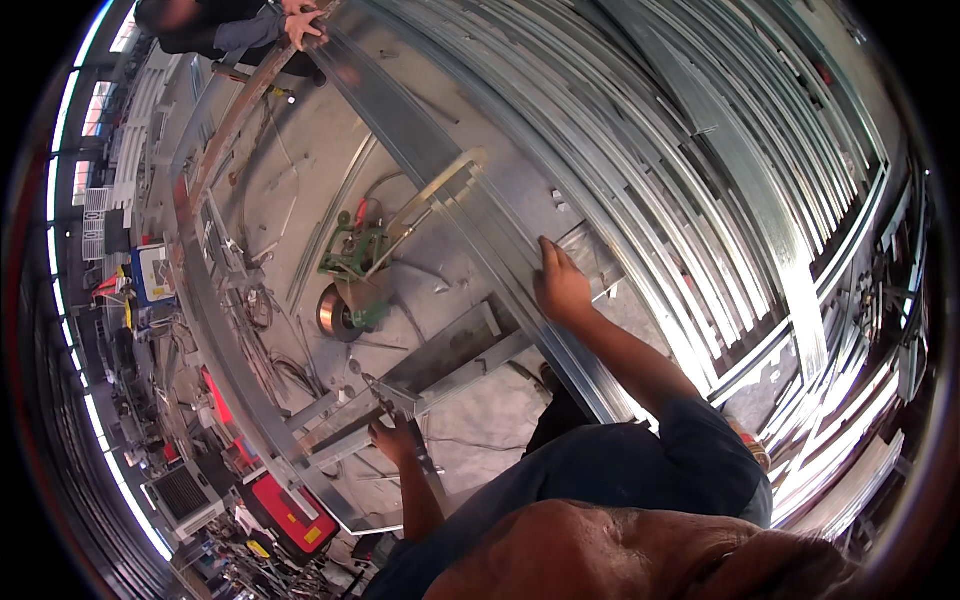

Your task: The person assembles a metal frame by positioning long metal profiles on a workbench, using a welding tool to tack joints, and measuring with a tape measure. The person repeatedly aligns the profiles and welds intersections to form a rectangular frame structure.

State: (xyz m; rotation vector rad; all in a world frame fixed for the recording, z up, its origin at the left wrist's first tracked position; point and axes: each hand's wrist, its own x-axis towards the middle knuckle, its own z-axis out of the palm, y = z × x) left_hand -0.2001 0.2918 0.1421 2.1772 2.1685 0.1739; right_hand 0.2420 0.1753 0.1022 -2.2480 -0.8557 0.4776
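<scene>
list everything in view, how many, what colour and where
metal rails: many, silver, right
long beam: one, grey, top to lower centre
yellowish bar: one, across the long beam
wire spool: one, copper, centre floor
green machine: one, beside the spool
red case: one, lower left
box: one, blue and white, left
cables and small clutter: too many to count, mixed, left
co-worker: one, grey sleeve, top left
dark tool: one, at the left hand
left hand: one, bare, lower centre
right hand: one, bare, on the long beam
</scene>
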